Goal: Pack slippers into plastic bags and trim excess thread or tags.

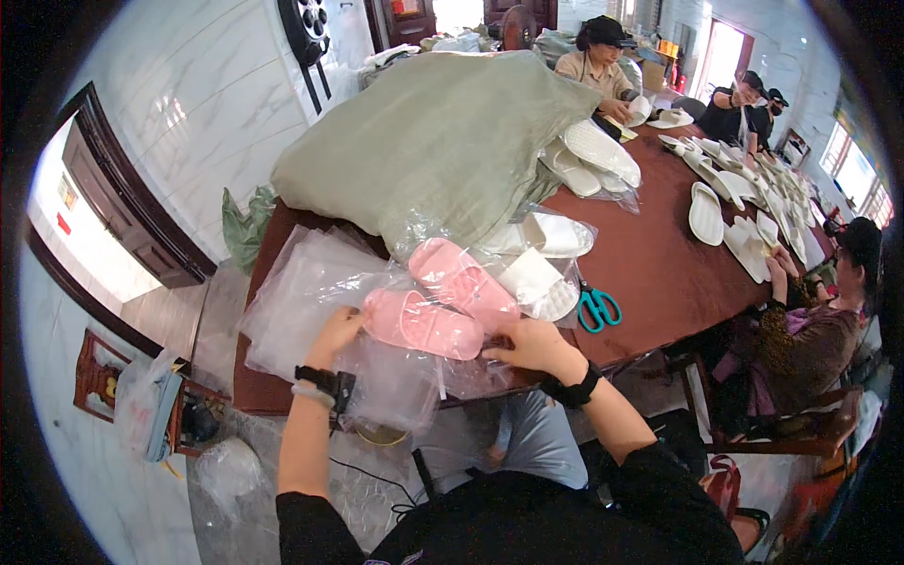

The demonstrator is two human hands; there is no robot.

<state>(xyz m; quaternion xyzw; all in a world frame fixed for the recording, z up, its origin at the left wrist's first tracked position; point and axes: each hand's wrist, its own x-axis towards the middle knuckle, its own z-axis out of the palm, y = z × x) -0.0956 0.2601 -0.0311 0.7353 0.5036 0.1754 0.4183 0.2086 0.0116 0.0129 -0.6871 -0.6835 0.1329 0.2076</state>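
A pair of pink slippers (422,323) lies at the table's near edge, inside or under a clear plastic bag (461,379). At the left end of the nearer slipper, my left hand (337,334) has its fingers closed on the plastic. My right hand (537,347) pinches the bag's edge by that slipper's right end. Beneath my left hand spreads a stack of clear plastic bags (306,292). Just beyond the pink pair are bagged white slippers (556,235) and a white square card or packet (530,276). Teal-handled scissors (599,309) rest to the right.
A large green-grey sack (424,141) bulges over the table's far left. More white slippers (706,215) cover the right of the brown table (640,254). Several people sit around it handling slippers. A wooden chair (791,438) stands at the lower right.
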